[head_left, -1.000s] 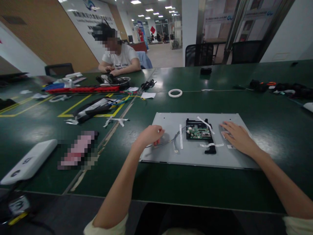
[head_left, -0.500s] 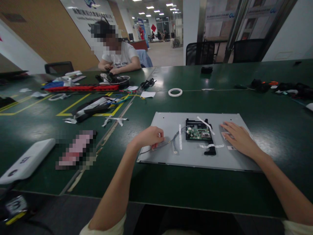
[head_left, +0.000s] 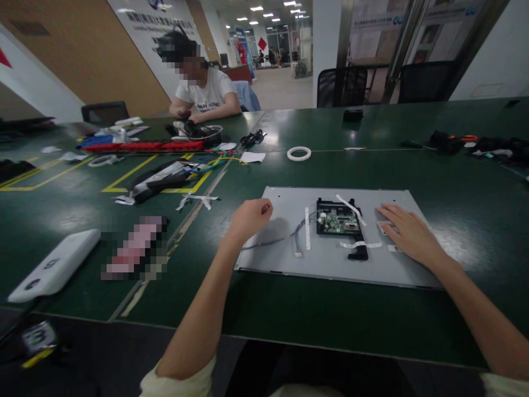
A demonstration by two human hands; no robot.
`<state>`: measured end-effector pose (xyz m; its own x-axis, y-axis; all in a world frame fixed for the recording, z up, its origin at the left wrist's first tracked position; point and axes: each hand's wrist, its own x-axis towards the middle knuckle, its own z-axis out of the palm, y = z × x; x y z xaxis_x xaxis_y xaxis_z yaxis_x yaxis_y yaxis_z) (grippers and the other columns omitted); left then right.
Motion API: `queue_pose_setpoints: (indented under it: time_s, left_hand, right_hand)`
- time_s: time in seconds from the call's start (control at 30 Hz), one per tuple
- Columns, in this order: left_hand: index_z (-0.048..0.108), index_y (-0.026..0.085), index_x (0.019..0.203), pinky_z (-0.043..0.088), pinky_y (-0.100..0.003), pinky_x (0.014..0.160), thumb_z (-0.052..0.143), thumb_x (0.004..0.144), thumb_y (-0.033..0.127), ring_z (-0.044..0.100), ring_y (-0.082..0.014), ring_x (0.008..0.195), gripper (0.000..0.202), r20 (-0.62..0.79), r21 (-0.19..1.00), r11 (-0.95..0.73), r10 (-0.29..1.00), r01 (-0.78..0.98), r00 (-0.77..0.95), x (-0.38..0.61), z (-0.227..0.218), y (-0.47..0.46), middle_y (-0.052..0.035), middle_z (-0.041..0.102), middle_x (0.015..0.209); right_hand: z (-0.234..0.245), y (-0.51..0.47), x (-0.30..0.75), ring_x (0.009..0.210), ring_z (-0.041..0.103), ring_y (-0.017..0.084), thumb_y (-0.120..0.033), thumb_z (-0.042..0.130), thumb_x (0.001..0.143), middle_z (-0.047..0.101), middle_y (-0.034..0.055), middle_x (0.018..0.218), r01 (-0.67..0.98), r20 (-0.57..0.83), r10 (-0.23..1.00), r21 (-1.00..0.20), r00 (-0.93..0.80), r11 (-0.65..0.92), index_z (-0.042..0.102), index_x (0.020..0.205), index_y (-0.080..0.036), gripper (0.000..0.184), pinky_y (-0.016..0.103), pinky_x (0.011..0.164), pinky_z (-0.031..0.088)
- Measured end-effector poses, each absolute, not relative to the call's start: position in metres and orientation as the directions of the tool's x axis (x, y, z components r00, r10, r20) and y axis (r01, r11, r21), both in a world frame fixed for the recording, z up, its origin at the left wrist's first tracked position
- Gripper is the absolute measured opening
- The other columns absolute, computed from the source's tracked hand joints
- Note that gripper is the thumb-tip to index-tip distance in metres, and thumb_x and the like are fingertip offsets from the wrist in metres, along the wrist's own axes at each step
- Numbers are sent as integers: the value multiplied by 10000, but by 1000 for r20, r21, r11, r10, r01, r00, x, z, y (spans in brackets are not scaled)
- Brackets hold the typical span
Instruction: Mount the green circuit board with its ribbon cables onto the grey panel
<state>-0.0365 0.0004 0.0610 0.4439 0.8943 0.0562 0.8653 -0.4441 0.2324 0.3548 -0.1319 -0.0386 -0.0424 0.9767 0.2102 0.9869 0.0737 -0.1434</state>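
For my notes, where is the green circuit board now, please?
In the head view, the green circuit board sits right of centre in the black frame on the grey panel, between the left hand and right hand.

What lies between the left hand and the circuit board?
Grey cables and a white tape strip, over the grey panel, in the head view.

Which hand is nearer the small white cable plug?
Left. The left hand is left of the white plug, near the left edge of the panel; the right hand lies on the panel's right side, past the circuit board.
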Motion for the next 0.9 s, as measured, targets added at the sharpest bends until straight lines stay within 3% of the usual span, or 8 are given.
queue_pose_setpoints:
  time_s: [0.17, 0.63, 0.77, 0.9]
  left_hand:
    - [640, 170, 859, 323, -238, 569, 419, 845, 276, 563, -154, 673, 246, 109, 167, -378, 925, 911, 364, -38, 58, 0, -63, 669, 806]
    - [639, 184, 832, 317, -248, 559, 394, 863, 322, 569, -169, 680, 282, 169, 173, -345, 933, 922, 317, -39, 52, 3, -57, 670, 792]
    - [642, 179, 844, 324, -239, 566, 402, 865, 329, 578, -161, 684, 284, 160, 173, -335, 937, 926, 309, -38, 52, 2, -60, 678, 812]
    - [638, 188, 834, 317, -240, 549, 412, 859, 315, 580, -160, 668, 260, 155, 173, -334, 938, 926, 310, -36, 53, 0, -49, 675, 789]
  right_hand:
    - [-41, -133, 355, 1327, 309, 266, -442, 285, 925, 360, 52, 1443, 990, 214, 976, -130, -31, 60, 372, 1396, -256, 514, 491, 1030, 320]
    - [-48, -144, 393, 1323, 315, 275, -461, 242, 933, 345, 58, 1452, 996, 183, 981, -77, 66, -52, 338, 1415, -253, 533, 507, 1018, 344]
    - [-37, -157, 396, 1345, 268, 288, -499, 259, 924, 295, 81, 1475, 990, 148, 987, -139, 56, -35, 308, 1426, -226, 573, 527, 1044, 304]
    - [-23, -186, 390, 1380, 142, 309, -559, 341, 891, 147, 50, 1525, 972, 87, 995, -225, -52, 70, 165, 1468, -274, 668, 562, 1084, 206]
